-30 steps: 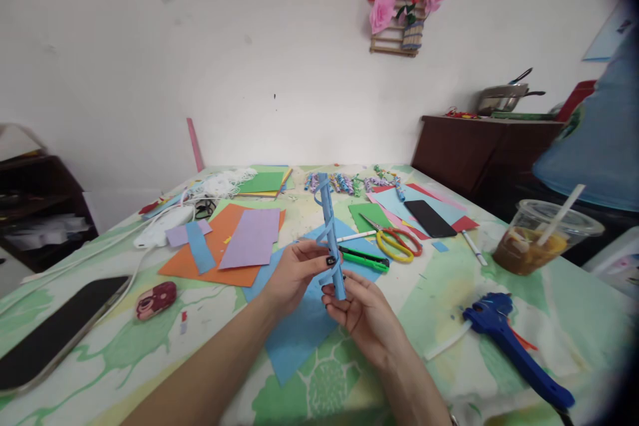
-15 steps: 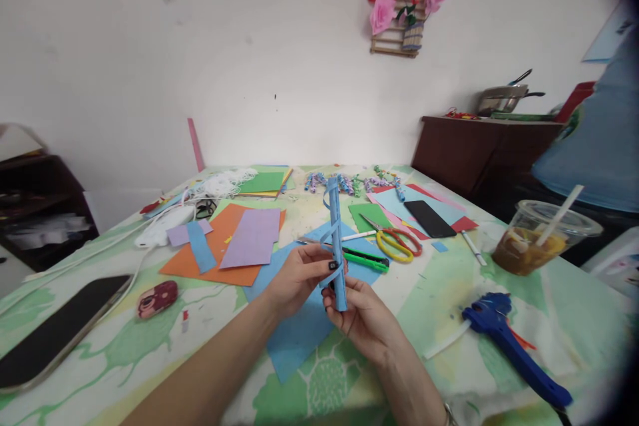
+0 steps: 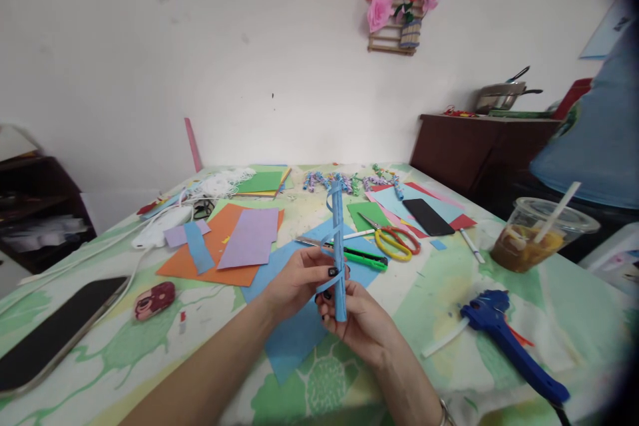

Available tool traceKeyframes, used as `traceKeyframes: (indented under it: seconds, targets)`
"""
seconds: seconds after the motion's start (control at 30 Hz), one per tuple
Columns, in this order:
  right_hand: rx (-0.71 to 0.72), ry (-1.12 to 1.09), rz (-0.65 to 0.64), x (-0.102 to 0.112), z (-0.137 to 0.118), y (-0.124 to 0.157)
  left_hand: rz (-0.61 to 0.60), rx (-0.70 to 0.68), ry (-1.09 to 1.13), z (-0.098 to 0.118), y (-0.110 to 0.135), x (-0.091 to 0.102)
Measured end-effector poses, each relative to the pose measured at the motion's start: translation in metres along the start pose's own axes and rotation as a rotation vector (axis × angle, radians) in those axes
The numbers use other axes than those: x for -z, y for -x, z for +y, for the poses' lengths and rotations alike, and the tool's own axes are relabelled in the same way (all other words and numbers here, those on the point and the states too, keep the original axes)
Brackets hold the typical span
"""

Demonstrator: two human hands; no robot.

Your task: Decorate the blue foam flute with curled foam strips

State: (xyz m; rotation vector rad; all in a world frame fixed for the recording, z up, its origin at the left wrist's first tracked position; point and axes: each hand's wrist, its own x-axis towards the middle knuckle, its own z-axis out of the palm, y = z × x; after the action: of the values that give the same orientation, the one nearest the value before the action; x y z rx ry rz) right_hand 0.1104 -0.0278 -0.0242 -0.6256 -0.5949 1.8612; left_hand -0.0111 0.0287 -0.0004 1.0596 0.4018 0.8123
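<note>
A blue paper tube (image 3: 338, 233) stands nearly upright between my hands, with thin blue paper strips curling off its left side. My left hand (image 3: 302, 283) pinches a strip against the tube, thumb and fingers closed near its lower half. Around the tube's lower end, from the right and below, my right hand (image 3: 357, 319) has its fingers closed. A blue paper sheet (image 3: 294, 339) lies on the table under both hands. Just behind the tube are a green utility knife (image 3: 367, 258) and yellow-and-red scissors (image 3: 397, 241).
A blue glue gun (image 3: 509, 339) and a drink cup (image 3: 532, 239) stand to the right. Two phones lie about, one black phone (image 3: 428, 216) at right and a larger phone (image 3: 60, 333) at left. Orange paper (image 3: 200, 266), purple paper (image 3: 249, 236) and curled paper pieces (image 3: 344, 181) sit farther back.
The tube has shifted slightly down and stands a little straighter. Both hands keep hold of it, and the view has moved slightly.
</note>
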Motion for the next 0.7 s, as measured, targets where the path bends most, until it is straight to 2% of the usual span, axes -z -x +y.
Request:
traceKeyframes:
  seconds: [0.13,0.23,0.33,0.47,0.7]
  targets:
    - [0.057,0.015,0.083,0.003,0.003,-0.001,0.025,-0.037,0.040,0.000,-0.001,0.000]
    - [0.166,0.043,0.226,0.006,0.005,-0.002,0.100,-0.082,0.062,0.001,-0.004,0.002]
    - [0.270,0.079,0.297,0.008,0.005,-0.001,0.152,-0.127,0.029,0.002,-0.006,0.003]
    - [0.355,0.140,0.303,0.007,0.008,0.001,0.192,-0.160,-0.019,0.001,-0.007,0.003]
    - [0.398,0.198,0.279,0.008,0.013,0.002,0.317,-0.228,-0.025,-0.001,-0.008,0.002]
